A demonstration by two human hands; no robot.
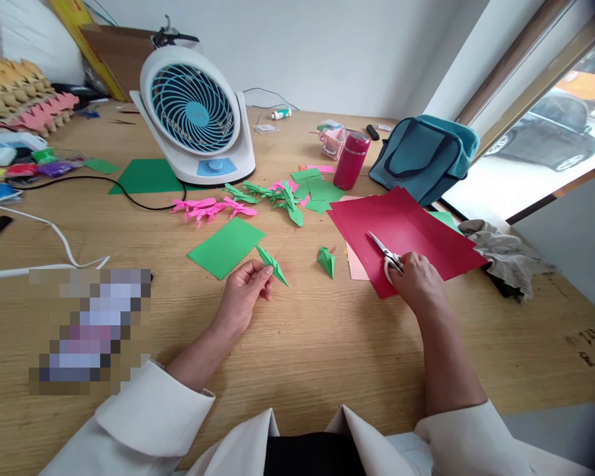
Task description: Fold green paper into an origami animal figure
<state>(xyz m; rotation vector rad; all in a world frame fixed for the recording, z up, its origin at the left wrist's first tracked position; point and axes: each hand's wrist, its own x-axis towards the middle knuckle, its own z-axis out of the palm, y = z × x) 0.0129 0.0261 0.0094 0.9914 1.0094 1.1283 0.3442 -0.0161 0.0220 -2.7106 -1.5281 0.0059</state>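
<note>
My left hand [246,291] pinches a slim folded green paper piece [274,266] between thumb and fingers, a little above the wooden table. My right hand [419,280] has its fingers on the white handles of a pair of scissors [385,250]. The scissors are over a stack of red paper sheets [426,231], blades pointing away to the upper left. Between my hands stands another folded green paper piece [326,262]. Just beyond my left hand lies a flat green paper sheet [227,246].
Pink folded paper figures [213,209] and green ones [290,206] lie ahead. Behind them stand a white fan [196,112], a red flask [352,160] and a blue bag [424,158]. At left are a blurred-out phone [92,330] and a white cable [64,241].
</note>
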